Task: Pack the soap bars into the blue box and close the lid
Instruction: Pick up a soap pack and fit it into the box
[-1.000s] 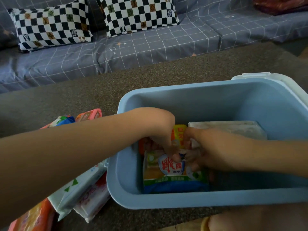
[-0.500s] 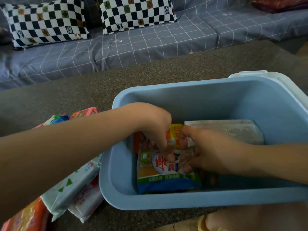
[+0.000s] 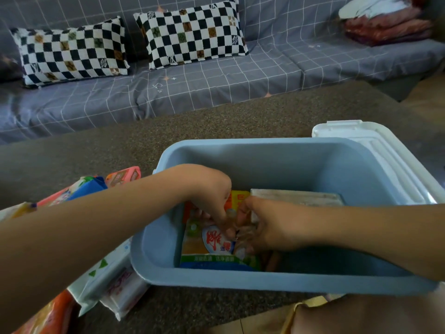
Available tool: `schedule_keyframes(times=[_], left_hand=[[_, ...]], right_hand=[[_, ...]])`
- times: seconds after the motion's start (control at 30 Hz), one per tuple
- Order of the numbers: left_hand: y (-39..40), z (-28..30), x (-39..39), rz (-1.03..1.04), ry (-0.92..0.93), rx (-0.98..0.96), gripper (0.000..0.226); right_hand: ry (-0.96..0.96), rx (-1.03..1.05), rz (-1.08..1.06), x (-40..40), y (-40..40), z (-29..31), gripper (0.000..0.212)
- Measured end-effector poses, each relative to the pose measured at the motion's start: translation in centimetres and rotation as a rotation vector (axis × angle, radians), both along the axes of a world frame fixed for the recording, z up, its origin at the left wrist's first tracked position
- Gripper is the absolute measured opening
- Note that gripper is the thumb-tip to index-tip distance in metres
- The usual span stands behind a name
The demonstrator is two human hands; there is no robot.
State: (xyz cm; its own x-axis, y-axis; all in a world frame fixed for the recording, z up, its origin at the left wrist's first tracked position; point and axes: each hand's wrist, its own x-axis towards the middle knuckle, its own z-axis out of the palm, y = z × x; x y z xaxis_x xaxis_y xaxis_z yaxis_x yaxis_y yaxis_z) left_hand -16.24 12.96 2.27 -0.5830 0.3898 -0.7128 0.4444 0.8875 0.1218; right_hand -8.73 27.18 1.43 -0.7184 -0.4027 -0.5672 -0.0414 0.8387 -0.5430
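both hands (image 3: 212, 203) (image 3: 267, 227) reached inside blue box (image 3: 240, 280), fingers curled onto green soap pack (image 3: 207, 251), likely seating it flat; exact grip unclear.

One head-worn wide-angle camera is looking forward and steeply down from close above the box (image 3: 265, 278), which is filling the lower middle. Both forearms are entering from the bottom corners. Farther off, the view is taking in carpet (image 3: 216, 121) and a sofa (image 3: 216, 85) across the top.
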Motion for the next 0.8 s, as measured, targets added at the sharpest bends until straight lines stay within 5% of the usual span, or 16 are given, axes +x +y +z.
schedule_keyframes(times=[0.13, 0.37, 0.53, 0.8], left_hand=[[-0.4, 0.4, 0.5, 0.05, -0.004, 0.041, 0.031], [-1.5, 2.2, 2.8, 0.12, 0.1, 0.187, 0.03], [-3.1, 5.3, 5.7, 0.097, 0.425, 0.372, 0.03], [-9.4, 8.7, 11.8, 0.388, 0.678, 0.771, 0.016]], right_hand=[[-0.256, -0.17, -0.092, -0.3, 0.5, 1.2, 0.034], [-0.218, -0.191, -0.158, -0.4, 0.9, 3.1, 0.027], [-0.1, -0.252, -0.205, 0.4, 0.9, 5.3, 0.02], [0.185, -0.526, -0.249, 3.0, -3.9, 9.6, 0.011]])
